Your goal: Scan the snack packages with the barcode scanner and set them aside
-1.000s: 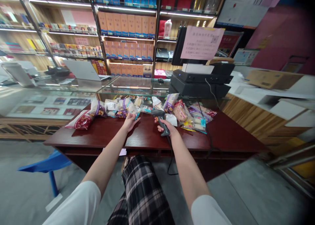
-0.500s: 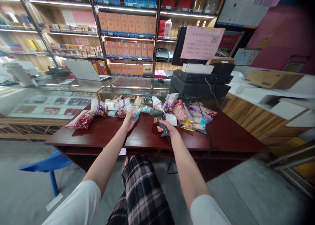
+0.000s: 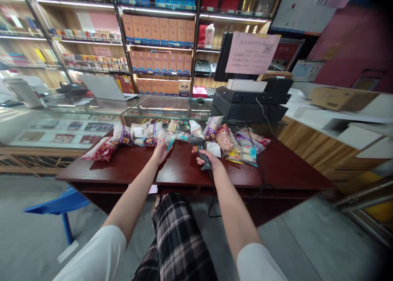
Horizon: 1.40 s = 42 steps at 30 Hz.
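My right hand [image 3: 211, 159] is wrapped round the grip of a dark barcode scanner [image 3: 200, 143], its head pointing left over the desk. In my left hand [image 3: 160, 151] is a clear snack packet [image 3: 169, 141] with a blue edge, gripped at its near side above the desk. Fingers hide part of that packet. Beyond the left hand lie several bagged snacks [image 3: 138, 131]. A red-and-white bag [image 3: 104, 149] rests at the left end of the row. Just right of the scanner are a white packet [image 3: 213, 149] and a bag of reddish snacks [image 3: 225, 139].
The dark red desk [image 3: 181, 170] has a glass counter [image 3: 166, 105] behind it. At the back right stands a monitor [image 3: 223, 57] with a pink notice, above a black cash drawer [image 3: 248, 108]. The scanner's cable [image 3: 211, 199] hangs over the front edge. A blue stool [image 3: 58, 205] stands left.
The packet in my left hand has turned a little, its blue edge now more upright. The scanner has tilted slightly in my right hand. The snacks on the desk have not moved.
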Tool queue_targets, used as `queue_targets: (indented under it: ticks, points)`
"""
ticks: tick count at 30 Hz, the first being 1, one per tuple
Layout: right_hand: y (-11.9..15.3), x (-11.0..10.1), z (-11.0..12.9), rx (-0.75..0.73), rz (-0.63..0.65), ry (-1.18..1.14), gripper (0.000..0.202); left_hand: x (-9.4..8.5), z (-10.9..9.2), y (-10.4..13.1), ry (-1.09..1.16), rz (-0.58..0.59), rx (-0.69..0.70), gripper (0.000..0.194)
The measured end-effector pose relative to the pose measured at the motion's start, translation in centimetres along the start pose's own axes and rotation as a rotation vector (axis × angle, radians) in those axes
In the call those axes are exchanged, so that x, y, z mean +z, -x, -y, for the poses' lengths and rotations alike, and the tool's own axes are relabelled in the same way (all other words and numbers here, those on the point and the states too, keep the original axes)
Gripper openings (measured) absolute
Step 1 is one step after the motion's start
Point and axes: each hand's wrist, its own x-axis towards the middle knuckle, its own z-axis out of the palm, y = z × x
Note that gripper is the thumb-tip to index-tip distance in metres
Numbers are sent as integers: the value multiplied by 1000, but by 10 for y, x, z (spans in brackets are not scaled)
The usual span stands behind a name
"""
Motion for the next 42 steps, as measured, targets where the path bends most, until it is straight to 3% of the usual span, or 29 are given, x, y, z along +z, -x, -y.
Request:
queue_targets:
  ticks: [8,14,17,19,22,25,29,35,38,42]
  points:
    - [2,1,4,-14,-98,-42,28,-6,3,-1,-267,-85,314,18]
    - [-1,0,4,-54,-151,-53,25,-4,-19,-1,-452,-139,551,15]
    - [-2,0,4,-46,-145,-63,23,-13,-38,0,-819,-170,833,35]
    - [-2,0,4,-39,-146,-63,23,-27,-50,1,-1022,-189,904,48]
    - [-2,1,5,-30,-151,-52,24,-51,-61,3,-1229,-269,929,54]
    - [-1,1,5,-22,-160,-58,24,-66,-64,3,-1309,-378,907,43]
    - [-1,1,5,-27,-173,-74,23,-67,-61,2,-1357,-490,803,34]
    - [-1,5,5,-45,-189,-58,21,-60,-52,8,-1533,-588,742,50]
    - [-5,8,2,-63,-206,-66,20,-50,-48,12,-1662,-545,880,57]
    - [-21,12,8,-82,-269,-129,20,-19,-40,8,-1761,-177,1086,55]
